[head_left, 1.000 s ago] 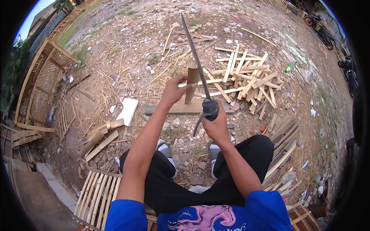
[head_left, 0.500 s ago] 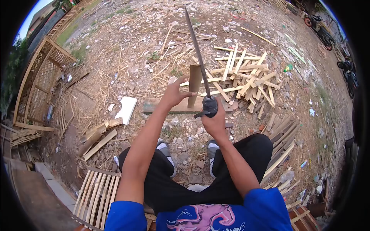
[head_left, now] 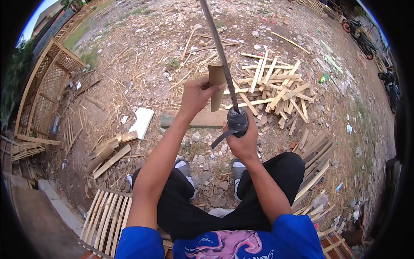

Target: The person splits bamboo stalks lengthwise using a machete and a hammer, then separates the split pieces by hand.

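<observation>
My left hand (head_left: 196,96) pinches the edge of a split bamboo piece (head_left: 217,75) between thumb and fingers. The piece is held upright above a thick wooden block (head_left: 194,119) on the ground. In my right hand (head_left: 245,143) is a machete (head_left: 221,52); my fingers wrap round its dark grip, from which a loose black strap hangs. Its long blade points up and away, passing in front of the bamboo's right edge in this view. Whether blade and bamboo touch, I cannot tell.
Beyond the block on the right lies a pile of cut bamboo strips (head_left: 280,86). More strips (head_left: 312,168) lie by my right knee. A white slab (head_left: 141,123) and bamboo pieces (head_left: 111,153) are on the left, near a slatted bench (head_left: 105,220). Motorcycles (head_left: 362,39) stand far right.
My left hand has closed on the bamboo piece, which has risen slightly off the block. My right hand with the machete has shifted a little lower and to the right, and the strap has swung out.
</observation>
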A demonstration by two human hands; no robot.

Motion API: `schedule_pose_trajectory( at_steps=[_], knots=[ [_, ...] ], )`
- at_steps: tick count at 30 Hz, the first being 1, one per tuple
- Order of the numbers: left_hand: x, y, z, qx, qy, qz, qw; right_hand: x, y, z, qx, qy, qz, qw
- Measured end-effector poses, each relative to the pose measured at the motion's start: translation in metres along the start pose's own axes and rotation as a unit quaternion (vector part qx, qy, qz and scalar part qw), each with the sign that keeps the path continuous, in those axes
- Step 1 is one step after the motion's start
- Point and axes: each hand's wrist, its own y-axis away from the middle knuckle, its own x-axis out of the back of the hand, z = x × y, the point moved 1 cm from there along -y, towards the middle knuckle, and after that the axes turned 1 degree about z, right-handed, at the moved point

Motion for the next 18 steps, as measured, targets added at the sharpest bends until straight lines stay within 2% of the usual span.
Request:
schedule_pose_trajectory(
  at_steps=[2,5,6,9,13,16,18],
  knots=[
    [0.000,0.000,0.007,0.008,0.038,-0.010,0.999,0.002,0.000,0.000,0.027,-0.008,0.010,1.000],
    [-0.001,0.016,-0.028,0.031,-0.133,-0.017,0.991,-0.006,0.004,0.048,-0.069,0.050,-0.013,0.996],
    [-0.002,0.016,-0.068,0.031,-0.120,-0.002,0.992,-0.008,0.004,0.059,-0.066,0.029,0.000,0.997],
    [0.004,0.008,-0.061,0.019,-0.140,-0.015,0.990,-0.006,0.003,0.051,-0.064,0.003,0.006,0.998],
    [0.000,0.004,-0.052,0.015,-0.095,-0.021,0.995,-0.010,0.003,0.046,-0.072,0.036,-0.007,0.997],
    [0.013,-0.004,-0.039,0.090,-0.063,-0.020,0.994,-0.013,0.002,0.030,-0.065,0.024,-0.036,0.997],
    [0.011,-0.008,-0.021,0.027,-0.001,0.006,1.000,-0.008,0.000,0.007,-0.052,0.009,-0.018,0.998]
  ],
)
